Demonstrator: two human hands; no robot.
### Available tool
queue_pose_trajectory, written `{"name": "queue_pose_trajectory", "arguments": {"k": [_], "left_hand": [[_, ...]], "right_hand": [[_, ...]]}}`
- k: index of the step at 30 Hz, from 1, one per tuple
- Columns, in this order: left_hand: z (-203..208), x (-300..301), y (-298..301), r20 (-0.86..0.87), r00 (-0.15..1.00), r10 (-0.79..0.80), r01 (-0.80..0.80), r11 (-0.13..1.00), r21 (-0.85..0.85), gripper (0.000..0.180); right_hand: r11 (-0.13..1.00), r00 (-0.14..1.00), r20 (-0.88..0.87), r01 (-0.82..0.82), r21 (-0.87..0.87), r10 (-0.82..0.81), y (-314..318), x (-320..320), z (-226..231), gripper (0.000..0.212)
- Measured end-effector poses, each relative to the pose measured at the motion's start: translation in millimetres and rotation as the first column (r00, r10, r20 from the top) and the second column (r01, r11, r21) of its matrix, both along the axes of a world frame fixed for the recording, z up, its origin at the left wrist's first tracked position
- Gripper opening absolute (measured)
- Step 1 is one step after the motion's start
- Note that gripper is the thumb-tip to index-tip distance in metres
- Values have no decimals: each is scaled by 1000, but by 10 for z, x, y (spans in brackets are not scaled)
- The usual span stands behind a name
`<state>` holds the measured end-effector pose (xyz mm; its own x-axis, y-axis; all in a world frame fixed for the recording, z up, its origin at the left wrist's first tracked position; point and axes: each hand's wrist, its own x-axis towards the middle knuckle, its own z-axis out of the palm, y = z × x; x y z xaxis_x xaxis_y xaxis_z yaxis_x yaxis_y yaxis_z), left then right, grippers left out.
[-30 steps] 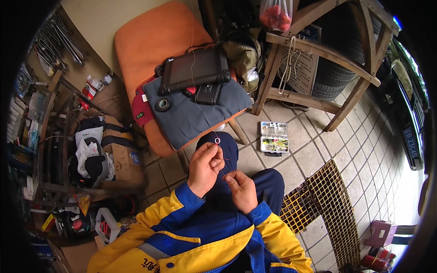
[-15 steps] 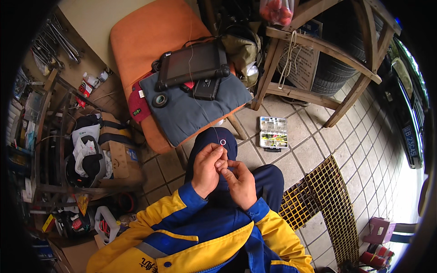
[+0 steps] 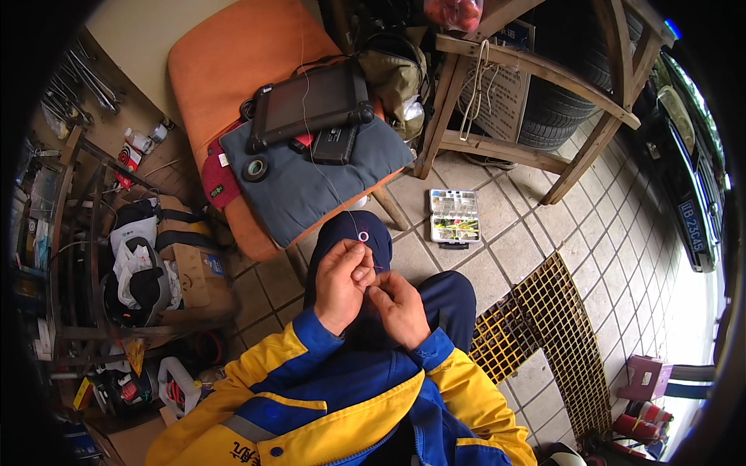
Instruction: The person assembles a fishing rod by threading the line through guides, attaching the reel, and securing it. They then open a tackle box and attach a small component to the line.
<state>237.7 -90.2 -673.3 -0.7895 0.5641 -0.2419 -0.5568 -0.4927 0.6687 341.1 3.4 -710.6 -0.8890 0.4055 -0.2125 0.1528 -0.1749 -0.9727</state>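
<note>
Above my lap, my left hand (image 3: 343,283) is closed in a pinch, its thumb and forefinger on a thin line. Just past those fingertips shows a small pale ring (image 3: 363,237). From there the thin line (image 3: 329,183) runs up over the chair toward the far edge of the view. My right hand (image 3: 398,309) is closed too, thumb against forefinger, close beside the left; what it pinches is too small to make out. A tiny red strand (image 3: 378,268) shows between the two hands.
An orange chair (image 3: 203,66) carries a grey cushion (image 3: 272,206), a black rugged tablet (image 3: 311,109) and a tape roll (image 3: 254,168). On the tiles lie a compartment box (image 3: 454,217) and yellow floor grating (image 3: 567,334). A wooden rack (image 3: 536,66) stands far right, a cluttered metal shelf (image 3: 70,225) left.
My hands have drawn slightly apart, the right one lower, and the red strand now shows between them. The whole scene has shifted a little left and up in the view.
</note>
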Motion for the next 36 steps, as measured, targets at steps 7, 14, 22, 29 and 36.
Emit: {"name": "queue_pose_trajectory", "arguments": {"k": [7, 14, 22, 29, 36], "left_hand": [[-39, 74, 42, -45, 999, -22, 23, 1000, 17, 11], [6, -66, -3, 69, 995, 65, -66, 998, 21, 15], [30, -176, -79, 25, 997, 78, -77, 995, -58, 12], [6, 38, -41, 106, 990, -98, 112, 985, -133, 18], [8, 84, -36, 24, 962, -273, 274, 955, -112, 10]], "right_hand": [[977, 996, 10, 81, 196, -84, -51, -13, 52, 23], [975, 995, 51, 68, 213, -81, -14, 50, 121, 12], [985, 980, -98, 173, -6, -173, 13, 118, 244, 9], [930, 903, -222, 356, -95, -368, 149, -26, 457, 8], [919, 888, -250, 347, -185, -386, 117, -85, 431, 5]]}}
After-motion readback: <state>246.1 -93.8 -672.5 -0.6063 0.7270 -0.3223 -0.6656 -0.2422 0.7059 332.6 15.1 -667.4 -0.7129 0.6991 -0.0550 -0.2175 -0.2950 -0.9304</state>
